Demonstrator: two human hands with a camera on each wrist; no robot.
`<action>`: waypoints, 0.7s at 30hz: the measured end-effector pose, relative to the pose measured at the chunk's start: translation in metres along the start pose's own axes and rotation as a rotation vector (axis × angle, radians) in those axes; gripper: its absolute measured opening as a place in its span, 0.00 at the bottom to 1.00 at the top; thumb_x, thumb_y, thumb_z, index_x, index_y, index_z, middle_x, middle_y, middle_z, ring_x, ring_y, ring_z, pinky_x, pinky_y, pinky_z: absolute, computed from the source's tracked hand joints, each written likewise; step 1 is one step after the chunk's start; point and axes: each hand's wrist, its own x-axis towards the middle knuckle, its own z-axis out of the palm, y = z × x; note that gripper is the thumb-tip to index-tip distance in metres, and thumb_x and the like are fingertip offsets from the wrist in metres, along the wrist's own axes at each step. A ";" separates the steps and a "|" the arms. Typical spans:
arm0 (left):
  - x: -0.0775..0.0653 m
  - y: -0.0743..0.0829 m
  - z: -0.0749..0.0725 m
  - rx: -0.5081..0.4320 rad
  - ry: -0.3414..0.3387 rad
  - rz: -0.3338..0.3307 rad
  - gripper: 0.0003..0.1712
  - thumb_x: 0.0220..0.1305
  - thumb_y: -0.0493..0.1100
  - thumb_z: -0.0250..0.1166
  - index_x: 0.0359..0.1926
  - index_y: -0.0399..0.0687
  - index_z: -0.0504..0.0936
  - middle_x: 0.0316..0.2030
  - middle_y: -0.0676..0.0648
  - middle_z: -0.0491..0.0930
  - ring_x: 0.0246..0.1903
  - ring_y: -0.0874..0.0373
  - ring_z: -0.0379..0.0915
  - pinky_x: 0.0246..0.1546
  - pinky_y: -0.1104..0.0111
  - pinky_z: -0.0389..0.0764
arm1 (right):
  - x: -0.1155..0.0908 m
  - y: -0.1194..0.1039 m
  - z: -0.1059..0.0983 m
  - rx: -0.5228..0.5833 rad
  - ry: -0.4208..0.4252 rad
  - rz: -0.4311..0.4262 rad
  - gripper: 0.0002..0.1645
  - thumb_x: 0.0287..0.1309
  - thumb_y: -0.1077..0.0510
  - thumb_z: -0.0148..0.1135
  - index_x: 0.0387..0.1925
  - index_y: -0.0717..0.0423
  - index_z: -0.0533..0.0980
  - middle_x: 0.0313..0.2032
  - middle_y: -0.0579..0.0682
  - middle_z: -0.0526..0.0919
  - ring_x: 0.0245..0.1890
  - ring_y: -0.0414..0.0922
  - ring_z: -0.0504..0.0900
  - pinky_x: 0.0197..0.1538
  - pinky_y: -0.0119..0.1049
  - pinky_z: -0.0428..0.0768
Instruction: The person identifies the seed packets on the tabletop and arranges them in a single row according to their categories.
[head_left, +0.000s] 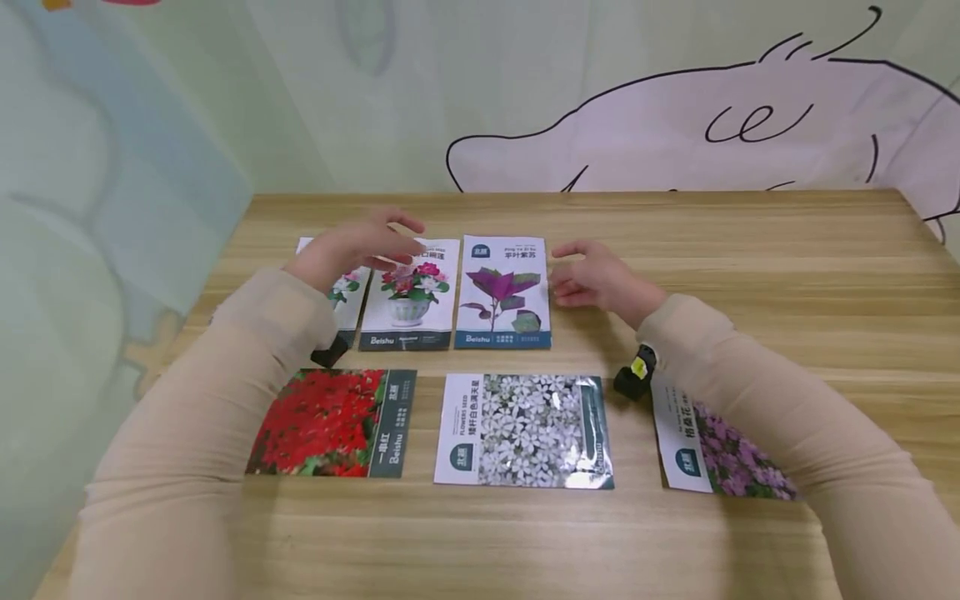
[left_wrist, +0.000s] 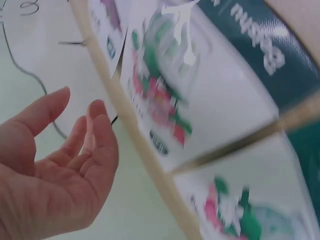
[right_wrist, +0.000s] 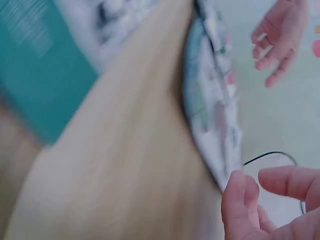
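Three seed packets stand side by side at the back of the table: a purple-leaf plant packet (head_left: 502, 292), a potted pink-flower packet (head_left: 408, 310) and a similar packet (head_left: 347, 312), partly covered by my left arm. My left hand (head_left: 363, 240) hovers over the top of the two left packets, its fingers loosely bent with nothing between them, as the left wrist view also shows. Close to the right edge of the purple-leaf packet is my right hand (head_left: 596, 277), thumb and fingers apart and holding nothing; whether a fingertip touches the packet I cannot tell.
In the front row lie a red-flower packet (head_left: 322, 421), a white-flower packet (head_left: 532, 429) and a purple-flower packet (head_left: 738, 458), the last partly under my right forearm. The wooden table (head_left: 525, 542) meets a wall with cartoon drawings (head_left: 660, 125) at its back edge.
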 end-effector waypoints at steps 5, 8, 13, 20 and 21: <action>-0.023 -0.005 -0.031 0.100 -0.051 -0.003 0.33 0.66 0.46 0.57 0.66 0.39 0.57 0.57 0.35 0.69 0.53 0.44 0.70 0.52 0.56 0.74 | -0.012 -0.009 0.000 0.099 -0.029 0.024 0.30 0.57 0.71 0.55 0.62 0.60 0.62 0.34 0.56 0.77 0.24 0.44 0.79 0.31 0.34 0.82; -0.037 -0.016 -0.049 0.135 -0.059 -0.029 0.35 0.65 0.49 0.59 0.66 0.39 0.57 0.55 0.38 0.71 0.46 0.52 0.75 0.44 0.61 0.78 | -0.020 -0.010 0.004 0.086 -0.089 0.036 0.29 0.60 0.69 0.55 0.63 0.60 0.63 0.44 0.60 0.77 0.30 0.45 0.81 0.36 0.35 0.83; -0.059 -0.050 -0.077 0.179 -0.062 -0.070 0.40 0.64 0.55 0.59 0.67 0.39 0.54 0.60 0.33 0.66 0.49 0.50 0.74 0.49 0.55 0.76 | -0.030 -0.001 0.018 0.122 -0.234 0.071 0.28 0.63 0.67 0.51 0.65 0.61 0.62 0.49 0.61 0.77 0.36 0.45 0.82 0.45 0.38 0.81; -0.087 -0.098 -0.097 0.193 -0.146 -0.172 0.44 0.65 0.57 0.56 0.68 0.34 0.48 0.63 0.29 0.59 0.54 0.47 0.70 0.51 0.52 0.75 | -0.037 0.010 0.038 0.123 -0.392 0.075 0.30 0.63 0.70 0.48 0.66 0.62 0.58 0.56 0.65 0.72 0.40 0.45 0.81 0.48 0.39 0.80; -0.091 -0.104 -0.098 0.188 -0.160 -0.185 0.44 0.66 0.57 0.56 0.68 0.34 0.47 0.63 0.29 0.58 0.54 0.48 0.71 0.50 0.53 0.75 | -0.037 0.010 0.040 0.119 -0.406 0.073 0.30 0.63 0.70 0.48 0.66 0.62 0.57 0.58 0.66 0.70 0.41 0.46 0.80 0.49 0.40 0.79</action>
